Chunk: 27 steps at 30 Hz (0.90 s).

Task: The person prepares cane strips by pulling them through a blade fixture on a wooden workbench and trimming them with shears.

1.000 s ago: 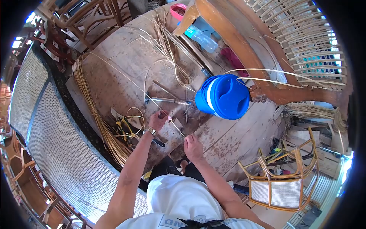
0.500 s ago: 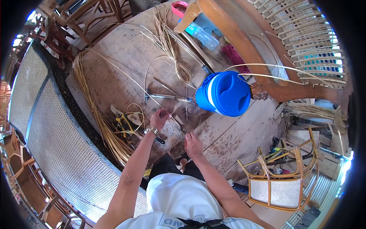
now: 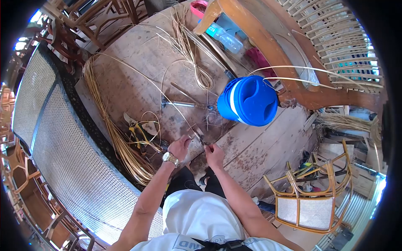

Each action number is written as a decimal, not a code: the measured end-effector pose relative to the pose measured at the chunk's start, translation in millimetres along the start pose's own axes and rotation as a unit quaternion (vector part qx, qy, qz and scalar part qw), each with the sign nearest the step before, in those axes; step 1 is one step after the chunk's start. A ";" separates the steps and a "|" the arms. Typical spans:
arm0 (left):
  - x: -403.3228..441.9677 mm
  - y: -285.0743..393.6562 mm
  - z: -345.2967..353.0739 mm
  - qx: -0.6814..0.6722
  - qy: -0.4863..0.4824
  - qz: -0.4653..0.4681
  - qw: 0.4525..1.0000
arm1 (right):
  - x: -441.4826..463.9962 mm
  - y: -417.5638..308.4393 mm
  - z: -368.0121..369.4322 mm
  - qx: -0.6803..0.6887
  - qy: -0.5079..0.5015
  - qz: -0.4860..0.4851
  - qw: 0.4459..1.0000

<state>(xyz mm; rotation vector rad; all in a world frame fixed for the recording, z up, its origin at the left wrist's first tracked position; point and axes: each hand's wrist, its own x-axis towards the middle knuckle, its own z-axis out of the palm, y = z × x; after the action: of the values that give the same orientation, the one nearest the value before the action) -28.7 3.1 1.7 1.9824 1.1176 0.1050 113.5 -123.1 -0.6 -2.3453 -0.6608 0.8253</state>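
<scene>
A long thin cane strip (image 3: pixel 157 86) runs from the upper left of the floor down to the space between my hands. My left hand (image 3: pixel 179 148), with a watch on its wrist, is closed beside a small metal tool or blade whose shape is unclear. To its right, my right hand (image 3: pixel 214 155) pinches the lower end of the strip. Left of my hands lie yellow-handled pliers (image 3: pixel 138 133) beside a tied bundle of cane (image 3: pixel 109 121). A hammer-like metal tool (image 3: pixel 184 104) rests on the floor above my hands.
A blue lidded bucket (image 3: pixel 253 100) stands right of centre, near a wooden chair frame (image 3: pixel 259 37). A plastic bottle (image 3: pixel 226 38) and another cane bundle (image 3: pixel 194 65) lie at the top. A woven panel (image 3: pixel 71 150) fills the left side; a small rattan chair (image 3: pixel 307 209) is lower right.
My left hand has moved down and slightly right, closer to my right hand. The strip's lower end has shifted right, and the black handle near my left wrist no longer shows.
</scene>
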 end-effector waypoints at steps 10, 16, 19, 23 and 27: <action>8.5 -6.0 11.5 0.025 -0.081 -0.004 0.996 | 2.2 10.0 1.2 0.014 -0.012 -0.026 0.999; 20.9 -42.3 43.4 0.127 -0.085 0.091 0.984 | 2.9 8.6 -4.2 0.009 -0.025 -0.031 0.999; 23.0 -17.7 24.5 0.142 -0.102 0.033 0.984 | 2.5 6.7 -8.4 -0.004 -0.022 -0.043 0.999; 32.4 -54.4 55.7 0.199 -0.110 0.078 0.971 | 4.7 7.2 -13.8 0.006 -0.032 -0.038 0.999; 21.4 -3.6 25.2 0.199 -0.111 0.010 0.974 | 8.5 26.8 -13.2 0.019 -0.078 -0.015 0.997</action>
<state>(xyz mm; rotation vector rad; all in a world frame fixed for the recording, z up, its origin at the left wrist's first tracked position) -7.3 4.1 -23.6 2.2884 1.0286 -0.3484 135.2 -141.7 -12.6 -2.2464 -0.7367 1.0062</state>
